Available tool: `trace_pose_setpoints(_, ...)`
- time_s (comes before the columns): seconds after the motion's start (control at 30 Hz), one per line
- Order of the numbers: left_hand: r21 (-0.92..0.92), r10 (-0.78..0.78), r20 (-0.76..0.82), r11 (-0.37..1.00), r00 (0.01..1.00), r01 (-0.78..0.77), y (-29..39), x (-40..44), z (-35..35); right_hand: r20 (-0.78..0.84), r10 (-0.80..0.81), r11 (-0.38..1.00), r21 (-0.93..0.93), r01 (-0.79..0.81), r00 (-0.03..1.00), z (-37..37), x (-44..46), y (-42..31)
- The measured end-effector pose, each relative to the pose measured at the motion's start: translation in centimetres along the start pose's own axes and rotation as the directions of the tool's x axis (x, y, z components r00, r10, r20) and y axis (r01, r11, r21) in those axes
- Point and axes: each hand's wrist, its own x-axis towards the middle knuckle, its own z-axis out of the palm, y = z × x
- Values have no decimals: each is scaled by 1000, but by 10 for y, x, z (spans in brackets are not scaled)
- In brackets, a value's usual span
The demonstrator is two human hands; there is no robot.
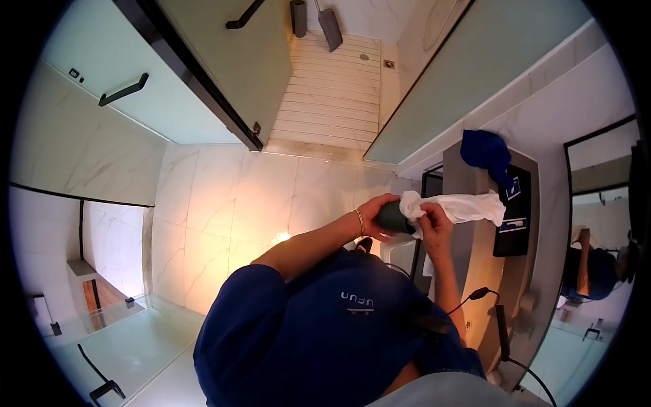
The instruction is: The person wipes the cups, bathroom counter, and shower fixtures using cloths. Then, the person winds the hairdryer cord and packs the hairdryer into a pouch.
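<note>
My left hand (371,214), with a bracelet at the wrist, is wrapped round a dark green cup (392,217) held on its side. The cup's mouth faces right. A white cloth (468,206) is bunched at that mouth and trails off to the right over the counter. My right hand (436,229) pinches the bunched part of the cloth close to the rim. How far the cloth reaches inside the cup is hidden.
A blue cloth (485,152) lies on the counter by a black tray (510,241) with small signs. A mirror (600,224) stands at right. Glass doors (224,68) with black handles flank a slatted shower floor (329,95). A grey bin-like object (330,28) is at the back.
</note>
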Motion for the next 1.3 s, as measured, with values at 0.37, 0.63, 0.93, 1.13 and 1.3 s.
trace_pose_setpoints(0.37, 219, -246, 96, 950, 965, 220, -15, 40, 48, -34, -294, 804, -549, 228, 955, -68, 15, -10)
trace_pose_setpoints(0.63, 226, -139, 78, 967, 987, 118, -16, 44, 48, -52, 337, 930, -136, -341, 940, -111, 32, -6)
trace_pose_setpoints(0.93, -29, -75, 27, 997, 997, 76, -10, 57, 48, 341, 84, 924, -378, 55, 936, -105, 0, 12)
trace_pose_setpoints(1.13, 96, -223, -4, 970, 975, 222, -21, 60, 60, 481, -193, 574, -651, 496, 855, -109, 27, -24)
trace_pose_setpoints(1.3, 129, -262, -90, 954, 961, 272, -21, 61, 89, 392, -185, 693, -598, 403, 901, -83, 37, 16)
